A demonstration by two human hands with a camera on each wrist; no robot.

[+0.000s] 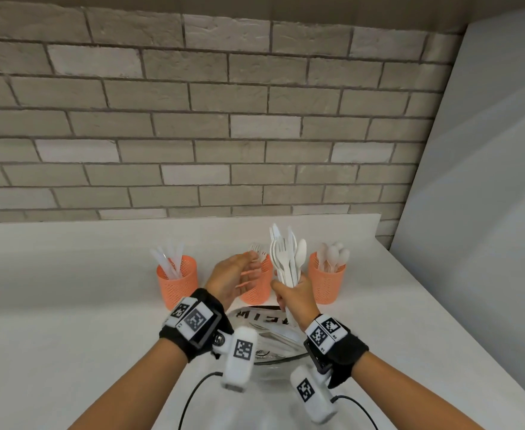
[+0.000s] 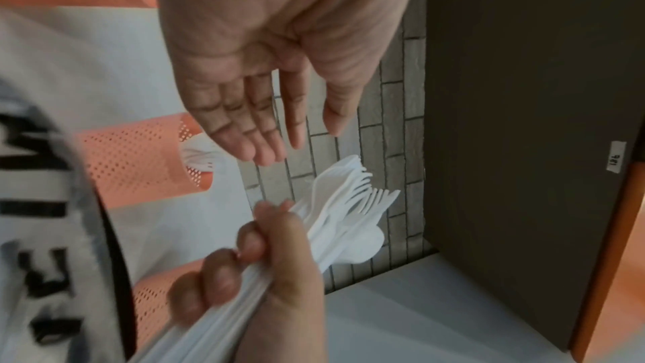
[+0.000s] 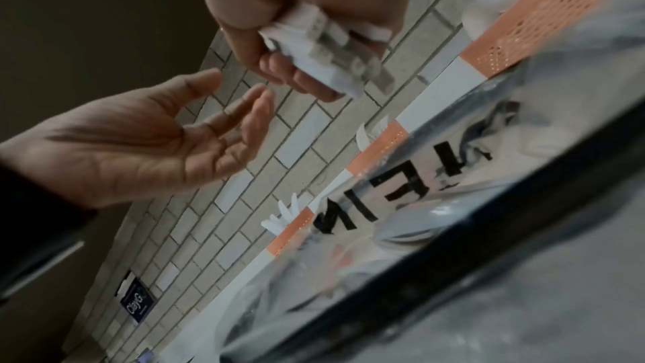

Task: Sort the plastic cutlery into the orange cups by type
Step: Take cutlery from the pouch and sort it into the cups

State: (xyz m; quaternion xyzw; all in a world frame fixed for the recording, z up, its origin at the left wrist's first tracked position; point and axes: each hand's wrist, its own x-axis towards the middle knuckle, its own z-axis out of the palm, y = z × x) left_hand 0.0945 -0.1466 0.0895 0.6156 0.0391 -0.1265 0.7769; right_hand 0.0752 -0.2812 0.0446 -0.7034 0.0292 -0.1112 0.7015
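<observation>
Right hand (image 1: 293,293) grips cutlery bundle (image 1: 287,256); left hand (image 1: 234,274) empty.

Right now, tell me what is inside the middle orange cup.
White forks stand in the middle orange cup, tines up. The open left hand covers part of the cup, so their count and handles cannot be seen.

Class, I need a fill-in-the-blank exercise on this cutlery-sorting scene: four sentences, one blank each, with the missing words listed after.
1. The right hand grips a bundle of white plastic ____.
2. The left hand is open and holds ____.
3. The left orange cup holds ____.
4. The right orange cup holds ____.

Missing words: cutlery; nothing; knives; spoons
</observation>
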